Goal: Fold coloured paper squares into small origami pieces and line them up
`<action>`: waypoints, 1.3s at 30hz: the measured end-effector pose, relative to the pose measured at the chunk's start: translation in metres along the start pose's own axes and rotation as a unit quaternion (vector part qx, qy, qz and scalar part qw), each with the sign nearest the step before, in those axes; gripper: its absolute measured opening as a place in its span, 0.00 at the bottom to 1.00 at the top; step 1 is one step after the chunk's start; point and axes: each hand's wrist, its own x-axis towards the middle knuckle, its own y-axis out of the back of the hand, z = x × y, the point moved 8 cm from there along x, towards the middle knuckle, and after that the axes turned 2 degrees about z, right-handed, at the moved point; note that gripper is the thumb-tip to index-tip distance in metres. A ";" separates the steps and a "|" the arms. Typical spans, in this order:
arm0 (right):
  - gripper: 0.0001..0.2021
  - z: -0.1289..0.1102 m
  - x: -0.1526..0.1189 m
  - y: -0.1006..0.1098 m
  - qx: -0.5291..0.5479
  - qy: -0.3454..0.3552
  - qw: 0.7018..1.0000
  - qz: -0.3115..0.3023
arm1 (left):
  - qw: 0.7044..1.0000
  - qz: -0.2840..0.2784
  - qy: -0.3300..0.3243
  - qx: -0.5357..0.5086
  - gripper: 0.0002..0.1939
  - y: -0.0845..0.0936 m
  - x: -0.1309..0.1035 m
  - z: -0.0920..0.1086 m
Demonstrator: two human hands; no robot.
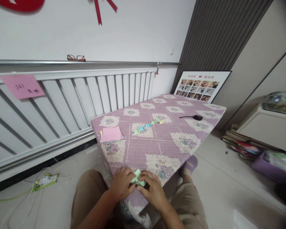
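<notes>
A small light green piece of folded paper (138, 177) lies at the near corner of the table, between my two hands. My left hand (123, 183) has its fingers closed on the paper's left side. On the right side, my right hand (152, 188) pinches the same paper between thumb and fingers. Farther up the cloth, several small folded paper pieces (148, 125) in green, blue and yellow sit in a slanting row. A stack of coloured paper squares (111, 134), pink on top, rests near the table's left edge.
A purple flowered tablecloth (140, 149) covers the table. A black spoon-shaped object (197, 117) lies at the right. A white radiator (85, 95) stands along the left side, with glasses (76, 58) on the pipe above. A power strip (45, 182) with cables lies on the floor.
</notes>
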 end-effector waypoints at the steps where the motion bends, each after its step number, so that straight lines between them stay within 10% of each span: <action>1: 0.10 0.000 -0.001 -0.001 -0.001 0.000 1.000 -0.005 | 1.000 0.005 0.002 -0.001 0.14 0.000 0.000 0.000; 39: 0.10 -0.001 0.007 0.007 0.079 -0.026 0.995 0.049 | 0.989 0.060 0.052 -0.125 0.10 0.009 0.007 -0.005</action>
